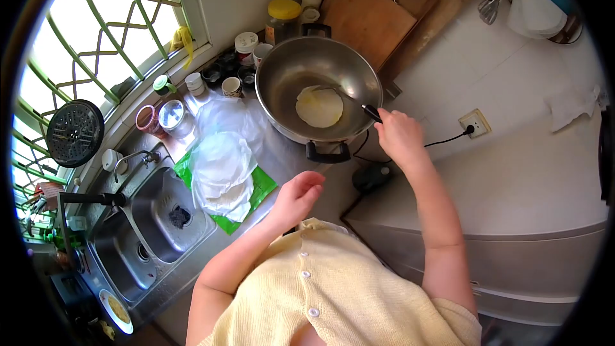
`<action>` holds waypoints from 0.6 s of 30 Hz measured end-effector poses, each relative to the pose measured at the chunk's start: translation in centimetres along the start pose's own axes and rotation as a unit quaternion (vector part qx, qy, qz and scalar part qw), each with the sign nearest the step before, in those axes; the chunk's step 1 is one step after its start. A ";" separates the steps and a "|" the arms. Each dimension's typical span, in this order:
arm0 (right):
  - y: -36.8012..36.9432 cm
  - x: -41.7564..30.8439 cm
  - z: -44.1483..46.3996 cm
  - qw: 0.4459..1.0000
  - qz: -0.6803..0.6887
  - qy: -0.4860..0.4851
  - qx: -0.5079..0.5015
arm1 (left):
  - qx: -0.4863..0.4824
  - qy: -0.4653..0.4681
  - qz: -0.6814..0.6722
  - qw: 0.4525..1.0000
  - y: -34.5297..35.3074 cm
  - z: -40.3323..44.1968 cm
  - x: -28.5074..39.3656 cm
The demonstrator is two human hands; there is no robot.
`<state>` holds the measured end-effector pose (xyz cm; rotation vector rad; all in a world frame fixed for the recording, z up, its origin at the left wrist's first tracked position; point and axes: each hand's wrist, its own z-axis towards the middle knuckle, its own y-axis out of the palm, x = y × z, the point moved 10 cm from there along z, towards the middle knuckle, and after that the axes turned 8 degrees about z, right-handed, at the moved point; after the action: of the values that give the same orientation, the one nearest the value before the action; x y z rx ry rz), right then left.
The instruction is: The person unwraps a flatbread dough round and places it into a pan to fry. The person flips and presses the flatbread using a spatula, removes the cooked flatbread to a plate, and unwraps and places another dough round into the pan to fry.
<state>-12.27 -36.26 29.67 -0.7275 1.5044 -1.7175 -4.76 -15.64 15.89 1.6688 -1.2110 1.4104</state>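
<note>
My right hand (400,136) is closed around the black handle of a spatula (371,113), whose thin metal end reaches into a deep steel wok (275,70). A round, pale flatbread (319,107) lies on the wok's bottom, and the spatula's tip is at its upper right edge. My left hand (298,197) hovers in front of my body, below the wok's near handle. Its fingers are loosely bent, apart from the thumb, and nothing shows in them. Left of it, thin white plastic sheets (224,160) lie over a green bag (264,186) on the counter.
A double steel sink (168,208) with a tap is at the left. Jars and cups, including a yellow-lidded jar (283,19), line the window side. Wooden cutting boards (365,16) lean behind the wok. A plug with a black cord sits in the wall socket (475,123).
</note>
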 end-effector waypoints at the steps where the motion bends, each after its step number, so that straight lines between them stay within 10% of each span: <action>1: 0.3 -0.2 0.3 1.000 0.011 0.000 0.011 | 0.037 0.076 0.098 0.992 -0.5 -0.1 1.9; 7: -0.8 -2.2 -2.8 0.999 0.004 0.005 -0.046 | 0.150 0.343 0.445 0.813 0.9 -2.3 8.7; 18: 3.3 -0.3 0.8 0.994 0.088 0.031 0.050 | 0.116 0.320 0.638 0.690 4.6 -0.7 6.4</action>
<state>-10.90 -36.62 26.57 -0.4794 1.4664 -1.6822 -9.26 -18.32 21.81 0.0295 -1.8126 2.6870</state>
